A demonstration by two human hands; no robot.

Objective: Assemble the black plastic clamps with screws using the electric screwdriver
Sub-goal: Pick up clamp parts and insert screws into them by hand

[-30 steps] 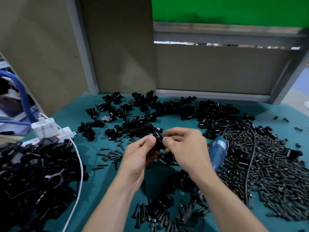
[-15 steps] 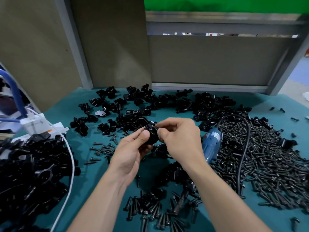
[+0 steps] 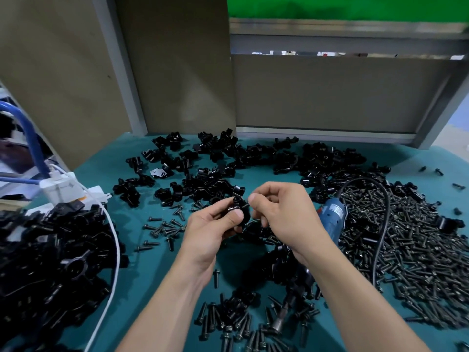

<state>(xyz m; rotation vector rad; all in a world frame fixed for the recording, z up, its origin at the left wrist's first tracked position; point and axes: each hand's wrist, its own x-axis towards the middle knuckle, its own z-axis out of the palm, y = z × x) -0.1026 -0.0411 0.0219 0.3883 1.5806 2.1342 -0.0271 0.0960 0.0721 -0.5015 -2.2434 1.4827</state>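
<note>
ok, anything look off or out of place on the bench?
No damage visible, just mess. The electric screwdriver lies among loose parts, partly hidden under the right forearm, its cord draped across the screw pile. A white cable trails along the clamp heap at left. Stray screws sit far right.

Black clamp (image 3: 238, 212) up at ctr, above worktop (image 3: 142, 275).
Blue elec. screwdriver (image 3: 332, 217) lies rt, beside screw pile (image 3: 418, 250); loose clamp parts (image 3: 215, 174) behind.

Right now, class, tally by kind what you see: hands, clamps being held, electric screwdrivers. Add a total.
hands: 2 (left hand, right hand)
clamp held: 1
electric screwdriver: 1
total: 4
</note>
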